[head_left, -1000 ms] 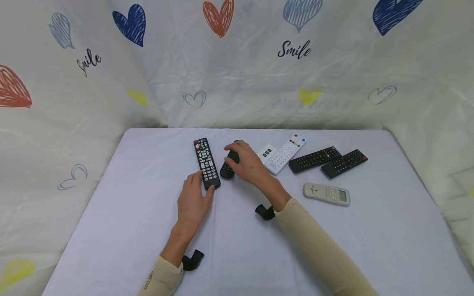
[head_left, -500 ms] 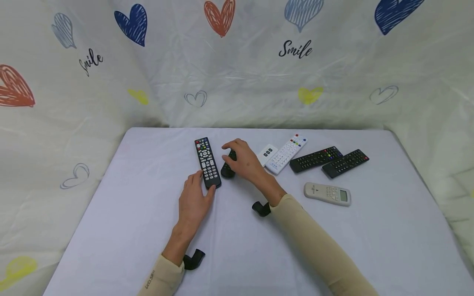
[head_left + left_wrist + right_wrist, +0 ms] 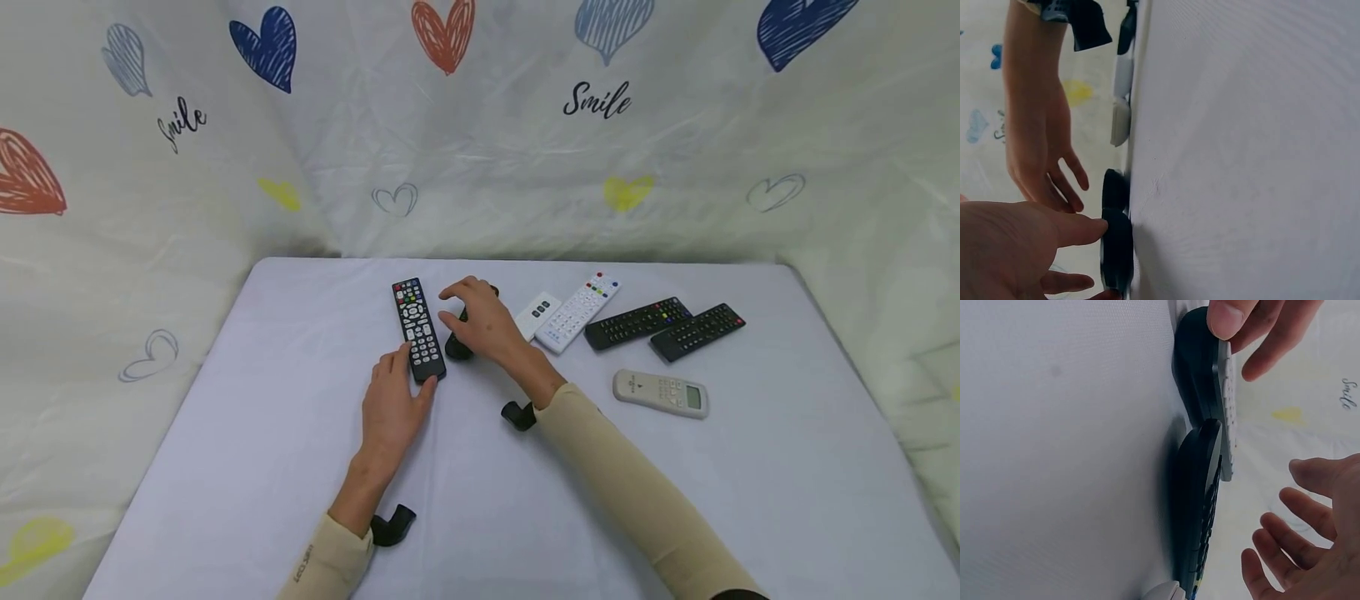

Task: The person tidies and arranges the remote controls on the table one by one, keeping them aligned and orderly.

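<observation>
On the left of the white-covered table lies a long black remote control (image 3: 426,337) with pale buttons. My left hand (image 3: 392,417) holds its near end, the thumb at the right corner and fingers along the left side. Beside it, to the right, is a second black remote control (image 3: 459,347) with a rounded near end, partly hidden under my right hand (image 3: 486,323). That right hand hovers with thumb and fingers spread. In the right wrist view, a gap separates the right hand (image 3: 1316,531) from the second remote (image 3: 1190,500), and nothing is in its grasp.
Right of my right hand lie a small white remote (image 3: 537,313) and a longer white remote (image 3: 577,313). Further right are two black remotes, one (image 3: 637,323) touching or nearly touching the other (image 3: 697,332). A beige remote with a display (image 3: 660,393) lies nearer. A heart-printed cloth (image 3: 487,225) hangs behind.
My right hand has moved a little left above the second black remote, its thumb and fingers opening wider. The left hand and the remotes keep their places.
</observation>
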The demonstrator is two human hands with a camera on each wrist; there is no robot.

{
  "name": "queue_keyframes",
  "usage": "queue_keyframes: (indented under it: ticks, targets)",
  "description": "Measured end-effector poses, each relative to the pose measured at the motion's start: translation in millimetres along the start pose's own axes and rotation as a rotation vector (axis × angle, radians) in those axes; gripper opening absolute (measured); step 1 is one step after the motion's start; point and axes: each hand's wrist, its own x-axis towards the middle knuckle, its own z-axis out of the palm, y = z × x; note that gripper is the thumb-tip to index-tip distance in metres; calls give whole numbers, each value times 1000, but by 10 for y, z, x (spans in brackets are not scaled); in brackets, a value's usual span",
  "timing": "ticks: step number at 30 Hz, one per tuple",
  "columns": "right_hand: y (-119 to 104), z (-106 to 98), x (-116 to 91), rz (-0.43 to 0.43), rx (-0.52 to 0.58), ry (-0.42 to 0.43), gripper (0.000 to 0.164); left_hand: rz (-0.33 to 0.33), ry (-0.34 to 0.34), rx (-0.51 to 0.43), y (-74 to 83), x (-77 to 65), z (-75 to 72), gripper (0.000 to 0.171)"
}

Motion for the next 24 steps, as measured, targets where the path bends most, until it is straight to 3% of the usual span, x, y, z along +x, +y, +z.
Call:
queue_keyframes:
  ticks: [7, 24]
  targets:
    - [-18, 56, 102, -18, -46, 1, 34, 12, 28, -11, -19, 3, 28, 72]
    - [-12, 144, 275, -56, -154, -52, 37, 5, 17, -14, -38, 12, 16, 69]
